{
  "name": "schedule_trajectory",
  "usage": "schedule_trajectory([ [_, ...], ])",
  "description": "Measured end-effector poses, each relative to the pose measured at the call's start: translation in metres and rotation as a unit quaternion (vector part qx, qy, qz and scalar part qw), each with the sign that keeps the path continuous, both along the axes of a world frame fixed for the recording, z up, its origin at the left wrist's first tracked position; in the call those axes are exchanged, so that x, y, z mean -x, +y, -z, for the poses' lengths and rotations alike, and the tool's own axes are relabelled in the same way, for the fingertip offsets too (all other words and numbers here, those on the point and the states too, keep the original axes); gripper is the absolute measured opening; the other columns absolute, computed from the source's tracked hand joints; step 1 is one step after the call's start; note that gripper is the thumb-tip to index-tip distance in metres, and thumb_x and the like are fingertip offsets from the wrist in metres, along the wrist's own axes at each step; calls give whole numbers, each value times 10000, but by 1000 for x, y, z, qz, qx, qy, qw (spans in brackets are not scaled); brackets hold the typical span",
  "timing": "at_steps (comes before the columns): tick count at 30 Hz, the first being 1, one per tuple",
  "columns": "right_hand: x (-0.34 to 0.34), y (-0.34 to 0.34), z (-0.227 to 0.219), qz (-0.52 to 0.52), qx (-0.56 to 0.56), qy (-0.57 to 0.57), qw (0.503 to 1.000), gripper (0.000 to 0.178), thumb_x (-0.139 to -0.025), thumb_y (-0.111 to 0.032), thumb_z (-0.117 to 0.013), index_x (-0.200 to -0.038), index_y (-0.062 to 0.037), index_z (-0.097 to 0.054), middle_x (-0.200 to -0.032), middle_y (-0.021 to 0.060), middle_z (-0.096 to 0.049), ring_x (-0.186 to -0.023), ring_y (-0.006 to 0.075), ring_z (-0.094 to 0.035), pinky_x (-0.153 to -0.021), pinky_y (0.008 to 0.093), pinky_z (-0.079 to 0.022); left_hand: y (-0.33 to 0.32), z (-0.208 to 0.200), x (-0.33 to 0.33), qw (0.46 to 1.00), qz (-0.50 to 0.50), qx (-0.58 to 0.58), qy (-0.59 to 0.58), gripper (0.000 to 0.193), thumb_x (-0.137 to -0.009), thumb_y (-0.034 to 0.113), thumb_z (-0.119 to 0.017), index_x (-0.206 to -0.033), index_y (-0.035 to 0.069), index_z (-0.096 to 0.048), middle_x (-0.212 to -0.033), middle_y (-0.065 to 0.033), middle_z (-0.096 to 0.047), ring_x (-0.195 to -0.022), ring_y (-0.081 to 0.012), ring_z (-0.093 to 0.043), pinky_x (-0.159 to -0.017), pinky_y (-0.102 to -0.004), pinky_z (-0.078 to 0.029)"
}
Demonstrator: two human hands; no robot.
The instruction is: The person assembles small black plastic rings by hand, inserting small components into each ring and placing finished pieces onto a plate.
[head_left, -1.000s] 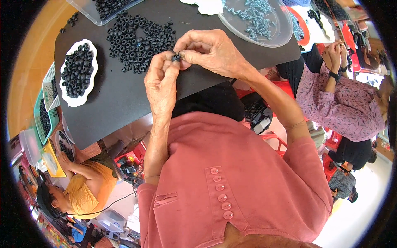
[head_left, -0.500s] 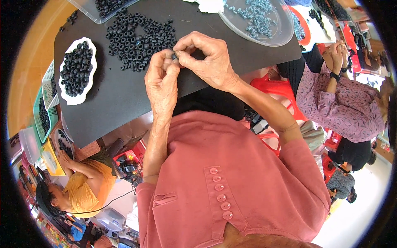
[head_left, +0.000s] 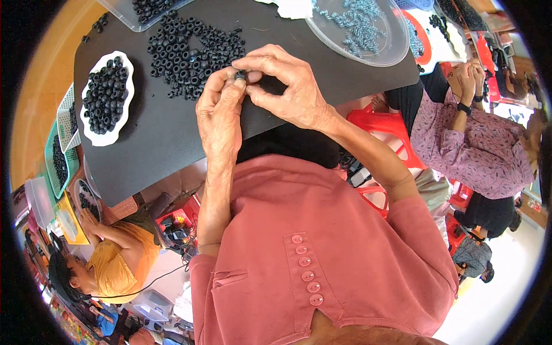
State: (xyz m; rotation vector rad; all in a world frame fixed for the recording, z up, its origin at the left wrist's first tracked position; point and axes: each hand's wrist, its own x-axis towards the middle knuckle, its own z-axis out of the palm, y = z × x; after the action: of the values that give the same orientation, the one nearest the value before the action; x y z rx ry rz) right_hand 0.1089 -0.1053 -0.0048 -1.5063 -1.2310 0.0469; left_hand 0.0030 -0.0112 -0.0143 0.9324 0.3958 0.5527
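Observation:
Over the dark table, my left hand (head_left: 221, 112) is closed, its thumb and fingertips pinching a small black ring-shaped part (head_left: 240, 75). The part's dark hollow end faces up. My right hand (head_left: 293, 86) is close on the right side, thumb and fingers apart, with its fingertips curved around the part; whether they touch it is hard to tell. Just beyond my hands lies a loose heap of black ring-shaped parts (head_left: 184, 57). On the left stands a white scalloped dish (head_left: 127, 109) filled with similar black parts.
A round clear tray (head_left: 379, 56) of small blue-grey coiled springs sits at the far right of the table (head_left: 161, 144). A clear bin (head_left: 123, 14) with black parts stands at the far left. Co-workers sit on both sides, one in a yellow shirt (head_left: 123, 264), beside red plastic stools (head_left: 379, 126).
My right thumb and fingers have spread apart from their pinch. The black part now shows upright in my left fingertips, and my left hand has shifted slightly left.

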Motion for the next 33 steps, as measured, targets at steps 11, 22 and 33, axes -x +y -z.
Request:
schedule_trajectory([
  [11,5,3,1,57,6,-30,998,336,-662,55,-655,-987,-29,-634,-926,74,-588,-813,206,-563,-672,298,-502,-1,6,-2,998,17,54,-19,153,-885,7,-528,-1032,9,-570,-1001,-70,-593,-931,-151,-568,-932,-330,-431],
  [22,-5,0,6,7,-19,13,1000,206,-808,38,-599,-999,-11,-656,-904,101,-635,-767,167,-624,-654,257,-514,-2,2,3,978,-22,-195,77,119,-863,-4,-558,-981,13,-572,-821,46,-524,-738,-15,-458,-670,-173,-407],
  [33,-5,-2,5,-2,-8,110,994,197,-793,36,-622,-977,-12,-672,-899,80,-642,-758,108,-600,-669,224,-492,-9,-6,-3,939,-73,-315,113,117,-855,-27,-551,-966,2,-571,-813,39,-539,-730,-25,-465,-651,-175,-409],
])
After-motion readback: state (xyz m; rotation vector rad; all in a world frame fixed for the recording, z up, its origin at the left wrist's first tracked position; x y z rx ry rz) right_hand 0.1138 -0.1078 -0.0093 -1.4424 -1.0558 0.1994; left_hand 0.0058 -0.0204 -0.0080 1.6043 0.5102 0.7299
